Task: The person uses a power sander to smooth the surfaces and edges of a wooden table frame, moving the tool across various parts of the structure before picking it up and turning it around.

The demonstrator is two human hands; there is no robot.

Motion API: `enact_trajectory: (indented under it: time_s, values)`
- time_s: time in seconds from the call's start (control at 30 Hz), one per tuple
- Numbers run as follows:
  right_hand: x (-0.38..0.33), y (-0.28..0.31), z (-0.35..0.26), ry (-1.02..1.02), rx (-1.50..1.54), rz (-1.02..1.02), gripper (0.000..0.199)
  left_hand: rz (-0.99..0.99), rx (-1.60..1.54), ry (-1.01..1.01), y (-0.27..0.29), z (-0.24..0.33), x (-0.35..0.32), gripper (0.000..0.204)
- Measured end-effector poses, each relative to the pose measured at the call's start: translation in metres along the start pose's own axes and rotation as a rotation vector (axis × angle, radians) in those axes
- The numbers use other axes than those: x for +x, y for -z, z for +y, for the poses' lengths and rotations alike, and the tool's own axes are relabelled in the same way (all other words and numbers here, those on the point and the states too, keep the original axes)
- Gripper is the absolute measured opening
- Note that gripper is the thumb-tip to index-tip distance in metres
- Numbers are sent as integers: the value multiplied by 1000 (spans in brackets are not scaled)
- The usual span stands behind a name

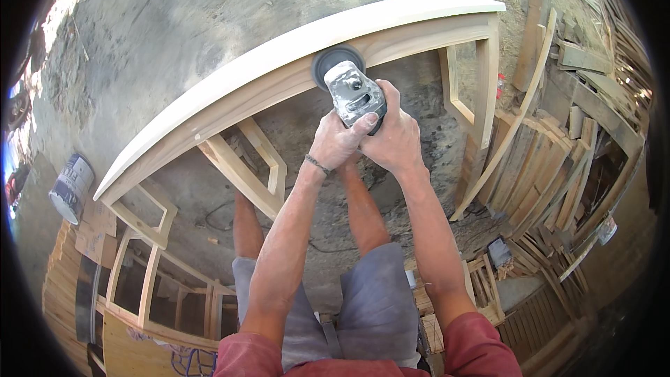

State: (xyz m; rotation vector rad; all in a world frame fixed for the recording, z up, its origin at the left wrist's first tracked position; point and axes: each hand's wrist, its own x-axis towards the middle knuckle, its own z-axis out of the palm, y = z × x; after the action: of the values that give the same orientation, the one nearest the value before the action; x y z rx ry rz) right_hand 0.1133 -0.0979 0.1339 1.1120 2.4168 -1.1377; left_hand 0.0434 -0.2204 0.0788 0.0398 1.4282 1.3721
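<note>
Both my hands grip an angle grinder [354, 89] with a silver metal head and a dark round disc [333, 61]. My left hand [337, 141] wraps the body from the left, a thin bracelet on its wrist. My right hand [395, 131] clasps it from the right and below. The disc presses against the side rail of a long pale wooden frame [279, 63] that runs from lower left to upper right.
A white paint bucket [70, 187] stands at the left on the dirt floor. Stacked wooden planks and offcuts [558, 160] fill the right side. More wooden frames [150, 286] lie at lower left. A dark cable [223, 216] trails on the ground near my legs.
</note>
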Motion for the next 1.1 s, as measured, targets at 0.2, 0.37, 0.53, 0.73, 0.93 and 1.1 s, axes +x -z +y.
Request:
enact_trajectory:
  time_s: [0.2,0.37,0.53,0.73,0.93,1.1]
  values:
    - [7,35,29,-55,17,62,75,-79,147,7,-40,24,26,73]
    - [20,61,56,-35,37,154,70,-148,180,78,-74,42,52,74]
    - [30,87,69,-96,46,152,69,-172,166,72,-102,45,73,76]
    - [40,111,101,-113,73,232,75,-243,254,110,-137,54,103,76]
    - [49,133,132,-161,88,341,74,-273,364,46,-175,62,132,85]
    - [45,135,127,-196,100,368,80,-212,500,102,-161,83,108,74]
